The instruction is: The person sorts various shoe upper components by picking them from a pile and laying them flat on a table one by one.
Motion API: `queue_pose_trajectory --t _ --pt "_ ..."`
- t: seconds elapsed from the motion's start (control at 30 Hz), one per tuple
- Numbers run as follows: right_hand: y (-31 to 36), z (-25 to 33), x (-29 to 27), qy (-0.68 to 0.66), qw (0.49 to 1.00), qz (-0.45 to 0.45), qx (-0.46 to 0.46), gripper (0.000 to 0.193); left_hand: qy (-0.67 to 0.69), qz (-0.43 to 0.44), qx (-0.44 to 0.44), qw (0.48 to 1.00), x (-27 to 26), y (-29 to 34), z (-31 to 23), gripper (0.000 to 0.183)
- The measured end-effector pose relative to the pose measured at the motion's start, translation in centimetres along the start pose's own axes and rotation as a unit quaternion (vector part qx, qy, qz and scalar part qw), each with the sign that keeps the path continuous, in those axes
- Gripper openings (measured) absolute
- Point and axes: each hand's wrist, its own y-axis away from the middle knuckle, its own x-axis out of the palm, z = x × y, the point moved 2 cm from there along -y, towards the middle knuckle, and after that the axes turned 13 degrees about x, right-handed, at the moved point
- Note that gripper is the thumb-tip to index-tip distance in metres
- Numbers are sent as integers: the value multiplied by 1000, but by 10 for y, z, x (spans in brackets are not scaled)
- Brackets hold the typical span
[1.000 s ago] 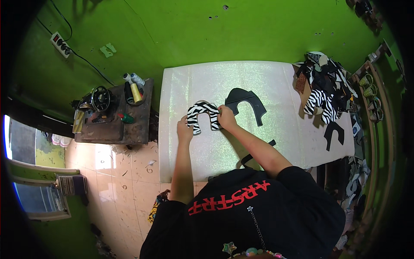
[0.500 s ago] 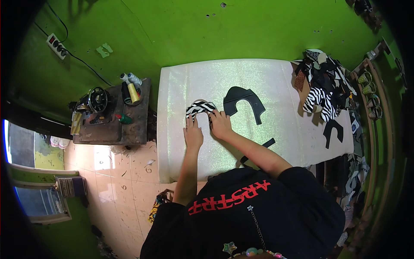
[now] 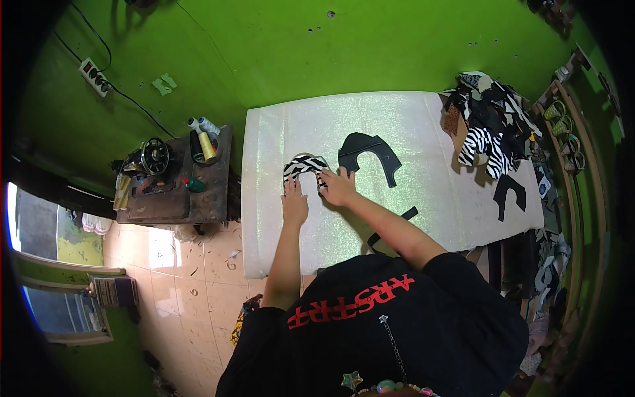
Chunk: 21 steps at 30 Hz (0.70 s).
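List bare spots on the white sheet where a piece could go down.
Free: the white sheet between the black cutout and the pile of cut pieces; the far strip by the green wall; the near left corner beside the left hand. Crowded: around the zebra piece under both hands, right hand included.

Left hand (image 3: 295,206) and right hand (image 3: 338,188) flat, pressing zebra-striped curved piece (image 3: 304,165) onto white glittery sheet (image 3: 397,218) covering worktop. Black curved cutout (image 3: 368,151) just beside, right. Pile of zebra and black pieces (image 3: 488,126) at far right edge. Sewing machine (image 3: 153,159) on small wooden table (image 3: 175,205), left, with thread cones (image 3: 202,135).
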Motion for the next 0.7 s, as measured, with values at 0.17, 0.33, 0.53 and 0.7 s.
queue_pose_trajectory --t 0.17,0.33,0.53,0.7 --pt "-6 -52 -27 -148 988 -44 -2 39 116 28 -56 991 -25 -18 -4 58" --pt "19 -109 -64 -268 951 -145 56 23 54 -25 -54 997 -31 -35 -66 48" --pt "45 -185 -123 -290 924 -227 101 21 110 -23 58 992 1 -70 -187 46" --pt "64 -264 -181 -276 892 -341 106 20 188 -36 121 974 38 -108 -277 50"
